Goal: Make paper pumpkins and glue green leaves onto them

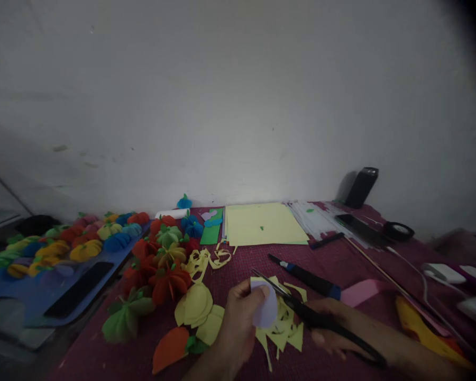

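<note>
My left hand (241, 312) pinches a pale lavender piece of paper (266, 309) with a rounded right edge, thumb on top. In my right hand (333, 323) is a pair of black-handled scissors (313, 317), its blades pointing up and left at the paper's upper right edge. Yellow paper scraps (285, 328) lie beneath both hands. Left of my left hand rests a stack of rounded yellow paper pieces (194, 304), with an orange paper piece (170, 346) nearer to me.
Folded paper pumpkins (170, 283) crowd the left, more on a blue board (16, 309). Yellow sheets (262, 225) lie against the wall. On the right are a utility knife (309, 278), a tape roll (397, 231), a black can-shaped object (362, 188) and a white cable (416, 272).
</note>
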`<state>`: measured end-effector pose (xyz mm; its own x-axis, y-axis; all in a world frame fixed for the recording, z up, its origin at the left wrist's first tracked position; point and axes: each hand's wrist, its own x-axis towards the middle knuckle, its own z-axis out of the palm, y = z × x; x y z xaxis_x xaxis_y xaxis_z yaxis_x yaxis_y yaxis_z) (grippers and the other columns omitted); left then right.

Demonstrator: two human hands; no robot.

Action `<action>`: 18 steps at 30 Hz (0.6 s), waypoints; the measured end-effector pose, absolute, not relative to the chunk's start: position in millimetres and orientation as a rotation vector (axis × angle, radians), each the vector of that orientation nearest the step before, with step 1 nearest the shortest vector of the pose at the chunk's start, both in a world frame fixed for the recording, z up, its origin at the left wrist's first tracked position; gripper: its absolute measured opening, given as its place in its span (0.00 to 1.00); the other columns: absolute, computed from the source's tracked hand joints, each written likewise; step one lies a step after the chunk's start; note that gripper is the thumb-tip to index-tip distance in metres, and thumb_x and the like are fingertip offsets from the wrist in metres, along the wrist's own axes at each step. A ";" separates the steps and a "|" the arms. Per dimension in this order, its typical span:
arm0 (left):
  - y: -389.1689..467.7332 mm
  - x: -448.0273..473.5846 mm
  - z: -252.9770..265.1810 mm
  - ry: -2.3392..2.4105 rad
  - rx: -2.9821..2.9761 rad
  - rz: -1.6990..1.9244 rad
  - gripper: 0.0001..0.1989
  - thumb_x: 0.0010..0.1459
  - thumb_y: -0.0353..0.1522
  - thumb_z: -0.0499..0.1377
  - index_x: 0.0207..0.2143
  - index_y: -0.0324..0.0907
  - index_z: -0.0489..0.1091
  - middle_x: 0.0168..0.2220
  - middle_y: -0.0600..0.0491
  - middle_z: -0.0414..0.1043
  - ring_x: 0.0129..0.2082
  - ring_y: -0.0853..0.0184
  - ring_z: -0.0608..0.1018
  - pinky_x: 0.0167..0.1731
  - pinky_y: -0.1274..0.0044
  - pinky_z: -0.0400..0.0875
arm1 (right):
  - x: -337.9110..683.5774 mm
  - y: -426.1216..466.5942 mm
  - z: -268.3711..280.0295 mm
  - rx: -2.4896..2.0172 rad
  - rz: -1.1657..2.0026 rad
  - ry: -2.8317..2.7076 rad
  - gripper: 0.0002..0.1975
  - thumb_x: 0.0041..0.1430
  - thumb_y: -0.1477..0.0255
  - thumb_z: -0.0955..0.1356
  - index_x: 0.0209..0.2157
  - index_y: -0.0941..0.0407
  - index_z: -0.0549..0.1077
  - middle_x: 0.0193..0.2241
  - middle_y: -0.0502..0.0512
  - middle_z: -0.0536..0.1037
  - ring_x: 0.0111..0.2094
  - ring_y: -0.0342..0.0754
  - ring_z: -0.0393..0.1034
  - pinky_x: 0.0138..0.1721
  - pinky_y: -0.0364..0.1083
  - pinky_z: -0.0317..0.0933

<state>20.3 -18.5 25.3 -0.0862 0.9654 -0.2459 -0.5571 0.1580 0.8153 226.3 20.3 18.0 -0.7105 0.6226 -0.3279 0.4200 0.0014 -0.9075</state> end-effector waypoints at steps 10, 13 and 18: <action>-20.6 20.4 27.7 0.977 0.588 1.315 0.10 0.38 0.33 0.65 0.22 0.36 0.71 0.18 0.56 0.68 0.17 0.73 0.66 0.20 0.80 0.59 | 236.4 22.3 38.8 -0.994 1.819 -2.205 0.19 0.53 0.57 0.67 0.38 0.58 0.72 0.20 0.45 0.63 0.18 0.35 0.56 0.19 0.35 0.55; -20.9 19.6 28.0 0.978 0.603 1.292 0.10 0.38 0.33 0.66 0.22 0.36 0.72 0.18 0.55 0.68 0.17 0.73 0.67 0.20 0.80 0.59 | 243.3 26.7 37.0 -0.980 1.801 -2.259 0.19 0.54 0.58 0.67 0.41 0.58 0.71 0.22 0.46 0.65 0.18 0.35 0.56 0.19 0.35 0.54; -21.4 19.8 27.6 0.999 0.624 1.243 0.09 0.37 0.33 0.65 0.21 0.36 0.72 0.17 0.56 0.68 0.17 0.73 0.67 0.20 0.80 0.58 | 253.4 33.4 42.3 -1.020 1.806 -2.312 0.16 0.55 0.61 0.67 0.40 0.58 0.71 0.22 0.47 0.67 0.18 0.34 0.56 0.17 0.34 0.52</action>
<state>19.8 -21.4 27.6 0.0102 0.9611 -0.2759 -0.4760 0.2473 0.8440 253.4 33.4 42.3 -0.7838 0.5094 -0.3550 0.4680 0.1088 -0.8770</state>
